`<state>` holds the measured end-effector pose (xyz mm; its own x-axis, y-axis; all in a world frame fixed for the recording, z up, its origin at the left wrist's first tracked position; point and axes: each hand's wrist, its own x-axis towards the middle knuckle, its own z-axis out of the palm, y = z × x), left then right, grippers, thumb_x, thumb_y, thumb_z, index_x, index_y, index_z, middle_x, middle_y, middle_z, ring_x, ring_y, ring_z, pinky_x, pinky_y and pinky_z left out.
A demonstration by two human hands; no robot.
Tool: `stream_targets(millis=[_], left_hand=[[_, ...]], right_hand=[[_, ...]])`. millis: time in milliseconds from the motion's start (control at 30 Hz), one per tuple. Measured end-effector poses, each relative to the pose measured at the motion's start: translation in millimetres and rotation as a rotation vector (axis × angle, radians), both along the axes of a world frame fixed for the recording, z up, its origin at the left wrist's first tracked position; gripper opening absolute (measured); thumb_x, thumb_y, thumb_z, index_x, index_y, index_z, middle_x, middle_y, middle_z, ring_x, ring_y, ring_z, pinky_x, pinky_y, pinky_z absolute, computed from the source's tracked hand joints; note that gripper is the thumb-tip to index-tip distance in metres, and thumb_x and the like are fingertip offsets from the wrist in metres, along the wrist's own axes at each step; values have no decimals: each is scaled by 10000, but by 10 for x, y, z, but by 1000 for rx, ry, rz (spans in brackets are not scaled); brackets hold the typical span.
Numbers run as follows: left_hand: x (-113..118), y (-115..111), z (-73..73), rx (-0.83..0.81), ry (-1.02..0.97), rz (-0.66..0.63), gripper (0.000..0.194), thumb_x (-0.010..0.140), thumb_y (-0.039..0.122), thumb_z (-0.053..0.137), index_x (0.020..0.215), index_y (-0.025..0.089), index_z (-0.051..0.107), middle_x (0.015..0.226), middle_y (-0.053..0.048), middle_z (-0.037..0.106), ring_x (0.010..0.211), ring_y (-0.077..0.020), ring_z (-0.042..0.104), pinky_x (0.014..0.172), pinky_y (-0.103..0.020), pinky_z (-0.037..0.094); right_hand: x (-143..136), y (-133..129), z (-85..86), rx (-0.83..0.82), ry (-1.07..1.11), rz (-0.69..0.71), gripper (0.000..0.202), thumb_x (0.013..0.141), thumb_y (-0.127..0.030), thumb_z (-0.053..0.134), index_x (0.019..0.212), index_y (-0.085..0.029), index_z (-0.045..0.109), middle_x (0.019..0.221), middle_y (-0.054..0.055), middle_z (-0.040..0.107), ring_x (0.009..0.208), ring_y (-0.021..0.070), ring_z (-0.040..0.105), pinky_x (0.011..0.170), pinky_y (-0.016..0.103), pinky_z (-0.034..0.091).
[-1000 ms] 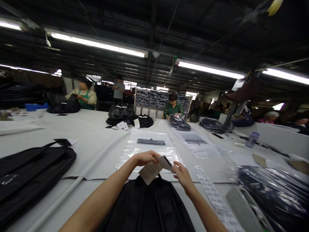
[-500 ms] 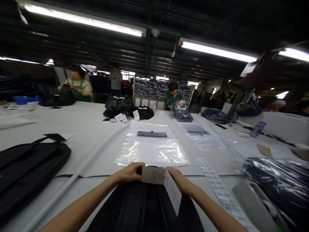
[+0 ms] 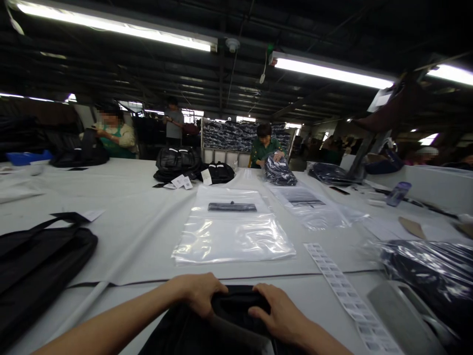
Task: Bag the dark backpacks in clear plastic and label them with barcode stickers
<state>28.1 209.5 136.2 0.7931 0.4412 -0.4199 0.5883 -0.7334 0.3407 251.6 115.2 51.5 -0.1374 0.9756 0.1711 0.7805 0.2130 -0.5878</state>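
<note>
A black bag [image 3: 177, 333] lies right in front of me, its lower part cut off by the bottom edge of the view. My left hand [image 3: 201, 295] is closed on the left side of its top, the thumb near the handle area. Opposite it, my right hand [image 3: 278, 311] grips the top's right side, thumb and fingers bent round the black fabric. Between the hands is a dark hollow, with a blurred greyish strip [image 3: 240, 334] below it. Just beyond the bag lies a stack of clear plastic bags [image 3: 232, 241] with a dark printed panel.
Another black bag [image 3: 40, 266] lies at the left. A label strip [image 3: 343, 291], a grey device [image 3: 406, 315] and a plastic-wrapped dark bag [image 3: 432, 271] are at the right. Across the table [image 3: 121, 197], a person [image 3: 266, 145] handles a wrapped bag [image 3: 280, 170]; others work farther back.
The cardboard and white tags have dropped from between my hands, out of clear sight. Both hands have moved lower in view and now grip the bag's top edge.
</note>
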Motion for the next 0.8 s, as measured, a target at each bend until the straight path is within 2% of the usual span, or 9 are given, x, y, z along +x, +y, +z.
stream_targets(millis=[100, 233, 300, 400, 533, 600, 667, 733, 800], left_hand=[[165, 140, -135, -62, 163, 85, 402, 520, 413, 708, 891, 263, 668, 776, -3, 675, 677, -232, 609, 532, -279, 432], [313, 196, -287, -11, 111, 264, 446, 488, 533, 732, 814, 230, 698, 714, -6, 660, 684, -224, 607, 520, -263, 425], [308, 120, -310, 35, 65, 275, 407, 502, 535, 727, 755, 217, 699, 649, -7, 636, 642, -215, 596, 502, -259, 404], [188, -114, -278, 102, -57, 193, 264, 629, 470, 644, 702, 219, 676, 601, -18, 614, 588, -211, 582, 489, -268, 367], [-9, -323, -184, 210, -109, 160, 245, 678, 428, 587, 814, 229, 633, 715, -52, 642, 655, -259, 593, 528, -299, 369], [-63, -262, -141, 109, -104, 208, 372, 609, 448, 662, 910, 239, 597, 764, -34, 640, 682, -255, 587, 535, -288, 374], [-99, -117, -109, -107, -87, 250, 528, 528, 446, 740, 987, 252, 567, 815, -11, 636, 722, -238, 581, 553, -269, 390], [-138, 42, -96, -370, -77, 304, 613, 514, 442, 769, 1056, 267, 539, 885, -1, 631, 773, -218, 575, 591, -257, 411], [-183, 162, -109, -577, -112, 382, 582, 584, 493, 736, 1080, 266, 532, 941, -5, 619, 811, -198, 570, 637, -253, 423]], right_hand=[[8, 181, -75, -136, -60, -27, 278, 777, -449, 546, 790, -183, 626, 784, 41, 658, 746, 195, 571, 620, 268, 366], [32, 311, -105, -195, -111, -45, 407, 824, -476, 450, 590, -165, 569, 589, 22, 592, 594, 151, 513, 509, 252, 263], [38, 240, -126, -145, -96, -42, 413, 856, -454, 414, 592, -170, 557, 592, 14, 591, 590, 143, 516, 528, 252, 283], [28, -11, -204, 20, -89, 9, 325, 874, -407, 413, 689, -187, 566, 713, 28, 627, 671, 162, 554, 612, 262, 357], [-10, -247, -306, 180, -81, 43, 250, 891, -384, 389, 813, -215, 556, 827, 60, 627, 781, 203, 571, 693, 300, 404], [-23, -221, -308, 126, 11, -38, 210, 893, -388, 403, 945, -233, 534, 836, 44, 629, 781, 198, 585, 702, 297, 412], [-25, -126, -290, 25, 89, -101, 213, 881, -393, 437, 1017, -239, 495, 797, 14, 633, 736, 185, 596, 680, 280, 410], [-15, -11, -283, -48, 112, -102, 181, 877, -394, 443, 927, -234, 511, 741, -8, 629, 690, 172, 591, 651, 265, 397], [2, 88, -309, -60, 81, -81, 226, 885, -384, 418, 772, -219, 524, 729, -2, 623, 698, 167, 580, 656, 263, 387]])
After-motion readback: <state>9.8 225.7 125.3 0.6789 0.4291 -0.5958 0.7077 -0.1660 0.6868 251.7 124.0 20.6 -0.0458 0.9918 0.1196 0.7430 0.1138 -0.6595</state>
